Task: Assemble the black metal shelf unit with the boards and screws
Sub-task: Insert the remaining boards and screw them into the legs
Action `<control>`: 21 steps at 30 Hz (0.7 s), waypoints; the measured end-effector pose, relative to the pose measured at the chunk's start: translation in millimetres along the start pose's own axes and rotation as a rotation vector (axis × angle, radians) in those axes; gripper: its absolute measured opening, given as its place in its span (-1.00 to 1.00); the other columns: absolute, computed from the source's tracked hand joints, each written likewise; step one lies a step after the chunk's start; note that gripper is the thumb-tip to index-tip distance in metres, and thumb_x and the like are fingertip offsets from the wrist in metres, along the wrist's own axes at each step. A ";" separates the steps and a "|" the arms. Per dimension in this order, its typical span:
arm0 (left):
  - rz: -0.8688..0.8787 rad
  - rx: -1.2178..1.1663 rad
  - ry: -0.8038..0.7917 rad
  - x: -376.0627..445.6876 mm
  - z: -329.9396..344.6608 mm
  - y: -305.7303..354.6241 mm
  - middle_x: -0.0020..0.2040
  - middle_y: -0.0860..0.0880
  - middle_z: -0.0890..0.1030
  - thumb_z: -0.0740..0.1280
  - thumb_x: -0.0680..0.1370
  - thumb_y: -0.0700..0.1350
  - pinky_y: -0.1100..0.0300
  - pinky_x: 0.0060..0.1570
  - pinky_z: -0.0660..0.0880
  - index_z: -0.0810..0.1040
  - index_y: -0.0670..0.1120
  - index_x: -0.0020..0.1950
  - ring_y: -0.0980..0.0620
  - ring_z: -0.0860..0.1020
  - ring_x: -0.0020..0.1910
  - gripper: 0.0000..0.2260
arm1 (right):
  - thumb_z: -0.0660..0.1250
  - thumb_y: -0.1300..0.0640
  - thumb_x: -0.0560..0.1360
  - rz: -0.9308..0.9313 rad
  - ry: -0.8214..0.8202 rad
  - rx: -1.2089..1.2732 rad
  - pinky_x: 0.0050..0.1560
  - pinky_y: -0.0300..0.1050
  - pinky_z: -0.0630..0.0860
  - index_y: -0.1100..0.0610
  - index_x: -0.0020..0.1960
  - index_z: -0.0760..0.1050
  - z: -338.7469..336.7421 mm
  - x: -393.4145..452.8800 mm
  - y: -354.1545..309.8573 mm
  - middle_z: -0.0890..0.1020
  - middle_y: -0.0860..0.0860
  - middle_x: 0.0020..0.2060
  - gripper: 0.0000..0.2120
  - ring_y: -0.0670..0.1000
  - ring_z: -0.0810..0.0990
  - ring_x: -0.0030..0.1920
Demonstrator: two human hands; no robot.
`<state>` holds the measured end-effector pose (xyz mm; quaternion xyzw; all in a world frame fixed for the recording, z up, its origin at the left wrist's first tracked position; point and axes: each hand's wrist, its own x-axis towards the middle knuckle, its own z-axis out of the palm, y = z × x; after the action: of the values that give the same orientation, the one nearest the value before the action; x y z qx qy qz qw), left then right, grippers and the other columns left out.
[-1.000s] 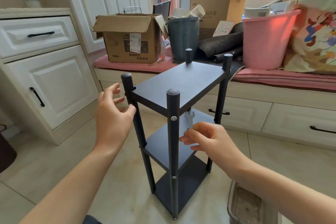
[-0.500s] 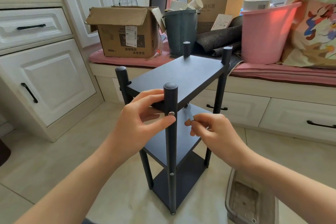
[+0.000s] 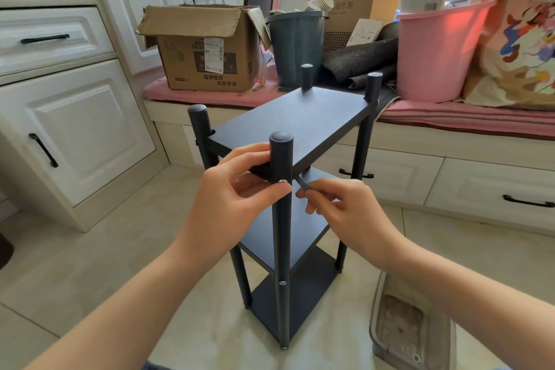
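R hand (image 3: 339,207) pinches wrench (image 3: 302,184); L hand (image 3: 231,198) grips post (image 3: 281,189).

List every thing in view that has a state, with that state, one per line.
shelf unit: upright on the floor, three boards fitted
top screw: seated in the near post
left hand: grips the near post at the top board
right hand: pinches the small wrench
small wrench: tip beside the top screw
cardboard box: flaps open
white drawers: shut
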<state>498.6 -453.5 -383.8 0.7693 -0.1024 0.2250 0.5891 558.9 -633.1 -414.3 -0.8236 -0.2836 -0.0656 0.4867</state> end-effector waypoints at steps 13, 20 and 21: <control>-0.040 -0.074 0.026 2.0 -0.3 -0.9 0.14 0.14 0.66 0.52 0.30 -0.11 0.36 -0.04 0.59 0.67 0.03 0.10 0.06 0.70 0.00 -0.63 | 0.26 0.19 0.60 -0.025 0.011 -0.015 -0.06 -0.49 0.44 0.15 0.10 0.64 -1.0 8.4 -2.4 0.57 -0.18 -0.21 -0.80 -0.33 0.53 -0.12; -0.065 -0.100 0.041 2.8 0.1 -1.5 0.12 0.13 0.67 0.54 0.27 -0.13 0.34 -0.04 0.60 0.68 -0.05 0.10 0.04 0.71 -0.03 -0.61 | 0.30 0.18 0.58 -0.050 0.025 -0.031 -0.05 -0.49 0.44 0.12 0.10 0.67 -2.8 12.4 1.0 0.65 -0.11 -0.17 -0.81 -0.20 0.60 -0.11; -0.068 -0.102 0.044 2.6 0.2 -1.8 0.12 0.12 0.67 0.54 0.27 -0.13 0.33 -0.04 0.60 0.68 -0.05 0.10 0.04 0.71 -0.03 -0.61 | 0.31 0.18 0.58 -0.052 0.026 -0.029 -0.05 -0.49 0.45 0.11 0.10 0.67 -2.6 12.5 1.5 0.66 -0.10 -0.17 -0.82 -0.19 0.61 -0.10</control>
<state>501.6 -452.9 -384.1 0.7361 -0.0744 0.2163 0.6371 570.5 -630.8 -409.3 -0.8220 -0.2976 -0.0930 0.4765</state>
